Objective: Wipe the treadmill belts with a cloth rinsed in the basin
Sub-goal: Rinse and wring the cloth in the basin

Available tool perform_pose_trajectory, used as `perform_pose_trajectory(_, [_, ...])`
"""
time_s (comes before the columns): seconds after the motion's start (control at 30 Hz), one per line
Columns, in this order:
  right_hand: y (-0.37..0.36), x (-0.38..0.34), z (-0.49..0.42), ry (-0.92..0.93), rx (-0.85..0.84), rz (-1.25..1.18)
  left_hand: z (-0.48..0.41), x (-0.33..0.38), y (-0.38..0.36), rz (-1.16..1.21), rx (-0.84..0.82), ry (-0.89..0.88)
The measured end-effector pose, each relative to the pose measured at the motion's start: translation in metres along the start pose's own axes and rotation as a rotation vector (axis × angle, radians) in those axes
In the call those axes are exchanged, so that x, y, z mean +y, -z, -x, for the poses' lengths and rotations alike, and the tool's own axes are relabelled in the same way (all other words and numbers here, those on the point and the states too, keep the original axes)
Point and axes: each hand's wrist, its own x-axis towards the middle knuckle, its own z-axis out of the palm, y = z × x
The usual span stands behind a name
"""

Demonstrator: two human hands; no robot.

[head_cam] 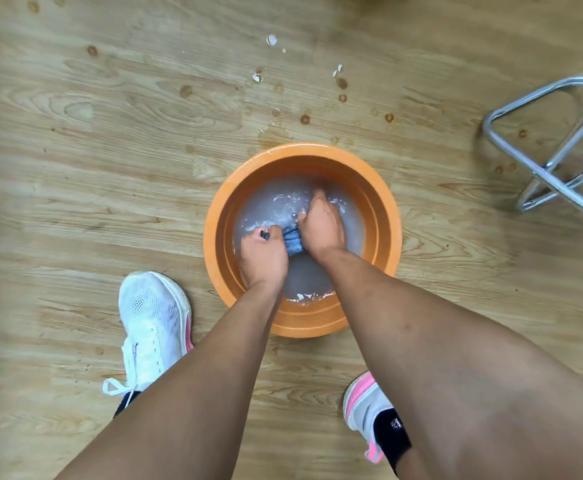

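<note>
An orange basin (303,154) surrounded both our hands, holding cloudy grey water (310,275) with foam just beyond our knuckles. Our left hand (264,258) and right hand (323,226) each curled tightly around one end of a blue cloth (292,241). It was wet and bunched into a ridged roll, its long axis running hand to hand.

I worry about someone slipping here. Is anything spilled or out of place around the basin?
Yes. Water drops and a wet patch lie on the wood floor beyond the far rim of the orange basin, so that spot may be slippery. Nothing else stands out.
</note>
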Motion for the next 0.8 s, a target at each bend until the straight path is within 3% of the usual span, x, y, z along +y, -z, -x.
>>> perform_pose_trajectory(0.13, [0.0, 0.017, -0.002, -0.178, 0.178, -0.347, -0.005, 0.006, -0.013, -0.002, 0.023, 0.068])
perform_pose_trajectory(0.23, [-0.005, 0.016, 0.01, -0.214, 0.025, -0.535, -0.018, 0.005, -0.026, 0.063, -0.11, 0.096])
perform_pose_trajectory(0.33, [-0.01, 0.006, 0.017, -0.134, -0.07, -0.364, -0.023, 0.005, -0.031, 0.178, -0.28, 0.188])
perform_pose_trajectory(0.43, [-0.013, -0.004, 0.014, -0.088, -0.059, -0.273, -0.024, 0.003, -0.025, 0.245, -0.294, 0.277])
perform_pose_trajectory(0.57, [-0.006, -0.014, 0.003, 0.02, -0.127, -0.004, -0.019, -0.004, -0.013, 0.172, -0.327, 0.263])
perform_pose_trajectory(0.8, [0.011, -0.005, -0.017, 0.109, -0.039, 0.228, -0.015, 0.009, 0.006, -0.178, -0.094, 0.011])
